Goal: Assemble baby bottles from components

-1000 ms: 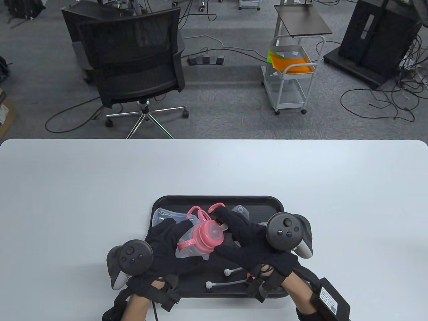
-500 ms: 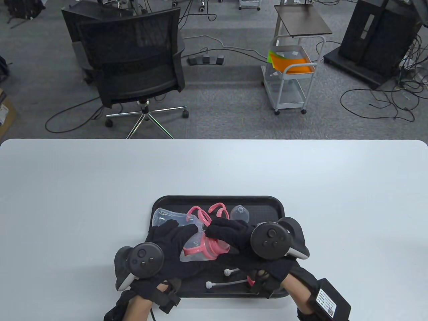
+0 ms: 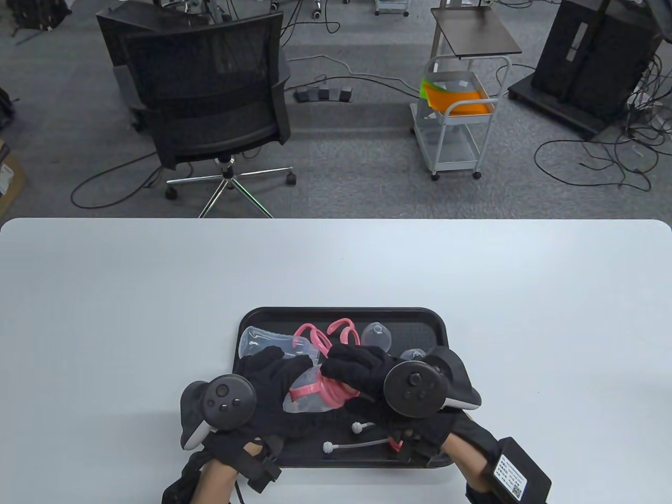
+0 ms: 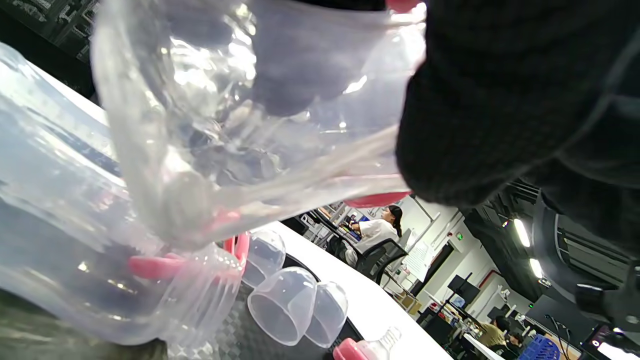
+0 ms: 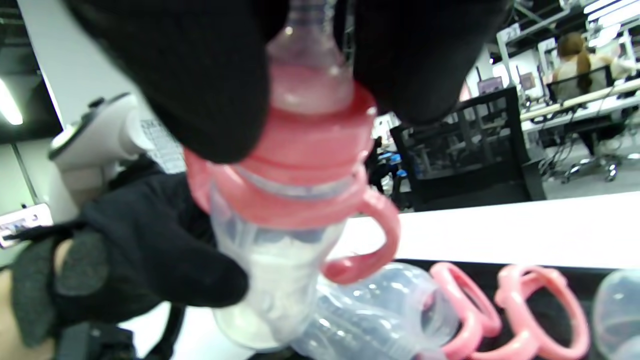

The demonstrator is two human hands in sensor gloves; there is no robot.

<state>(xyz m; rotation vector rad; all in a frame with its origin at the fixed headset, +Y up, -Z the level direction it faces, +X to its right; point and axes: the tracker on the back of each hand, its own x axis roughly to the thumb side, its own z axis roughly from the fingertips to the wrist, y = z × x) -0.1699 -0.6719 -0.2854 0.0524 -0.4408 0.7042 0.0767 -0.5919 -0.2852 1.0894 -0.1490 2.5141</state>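
Note:
My left hand (image 3: 278, 375) grips the clear body of a baby bottle (image 3: 307, 399) above the black tray (image 3: 441, 325). My right hand (image 3: 352, 367) grips the bottle's pink handled collar (image 3: 320, 391) from above. In the right wrist view my right fingers (image 5: 200, 90) wrap the pink collar (image 5: 310, 145) around the clear spout (image 5: 307, 75), with my left hand (image 5: 150, 250) below on the bottle (image 5: 270, 280). In the left wrist view the held bottle (image 4: 240, 100) fills the top.
In the tray lie a second clear bottle (image 3: 257, 338), two pink handle rings (image 3: 315, 333), clear dome caps (image 3: 377, 333), two straws with white ends (image 3: 346, 446) and a small pink part (image 3: 394, 443). White table (image 3: 105, 315) surrounds the tray.
My right hand has moved left over the pink collar and now covers the spout. Both hands and the bottle have sunk slightly toward the tray.

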